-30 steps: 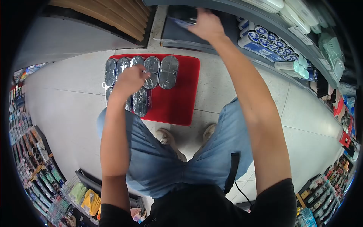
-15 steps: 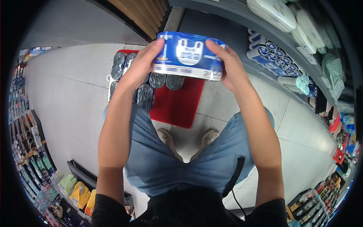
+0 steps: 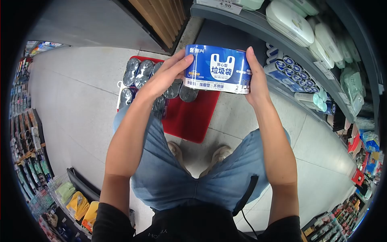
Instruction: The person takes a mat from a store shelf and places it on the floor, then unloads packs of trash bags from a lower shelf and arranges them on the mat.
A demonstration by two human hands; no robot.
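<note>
Between my two hands is a blue-and-white pack of garbage bags [image 3: 219, 68], its printed label facing me. My left hand [image 3: 171, 74] grips its left end, the thumb lying on the front. At the right end, my right hand [image 3: 257, 76] holds the pack with its fingers up along the side. Below and to the left, several black plastic-wrapped rolls [image 3: 143, 74] rest on a red board or lid [image 3: 191, 115] on the floor. My left forearm hides part of these rolls.
At the right, a grey shelf [image 3: 250, 18] carries white plastic containers [image 3: 289, 20]. Lower on it stand blue packs of rolls [image 3: 292, 72]. A slatted wooden panel [image 3: 161, 20] rises ahead. Shelves of goods [image 3: 28, 141] line the left, near a basket with yellow items [image 3: 78, 205].
Both hands have carried the garbage bag pack slightly right and a little lower in view. Its label now reads sharply, where it was blurred before. The camera view has shifted slightly.
</note>
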